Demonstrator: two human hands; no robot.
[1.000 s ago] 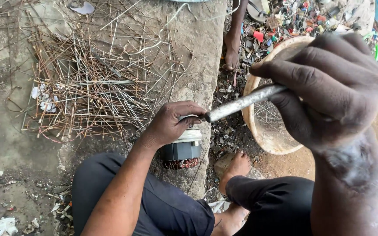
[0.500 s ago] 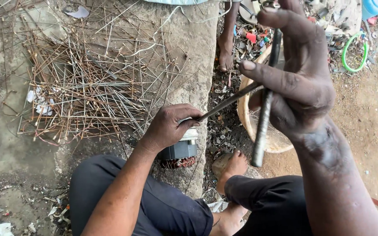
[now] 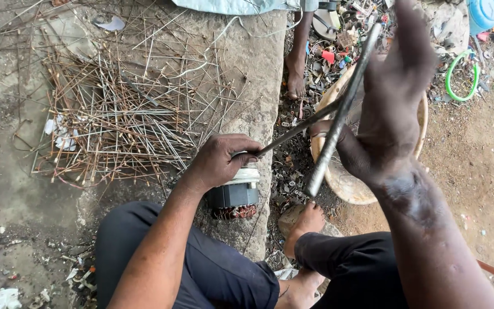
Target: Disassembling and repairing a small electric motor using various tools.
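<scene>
My left hand (image 3: 219, 159) grips a thin metal rod (image 3: 293, 133) and rests on a small electric motor stator (image 3: 234, 195) with copper windings showing at its lower end. The stator sits on the edge of a stone slab (image 3: 247, 68). My right hand (image 3: 389, 109) is raised high and holds a thick steel bar (image 3: 338, 120) that stands nearly upright, slanting from upper right to lower left. The bar crosses the far end of the thin rod in this view. My knees and dark trousers fill the bottom of the view.
A heap of thin bare wires (image 3: 121, 114) covers the slab to the left. A round woven basket (image 3: 350, 183) lies behind my right hand. Another person's bare foot (image 3: 297, 80) stands beside scattered scrap (image 3: 344, 34). A green hose ring (image 3: 459, 74) lies on the dirt at right.
My right hand has lifted the steel bar from nearly level across the view to nearly upright and higher. My left hand stays on the stator with the thin rod.
</scene>
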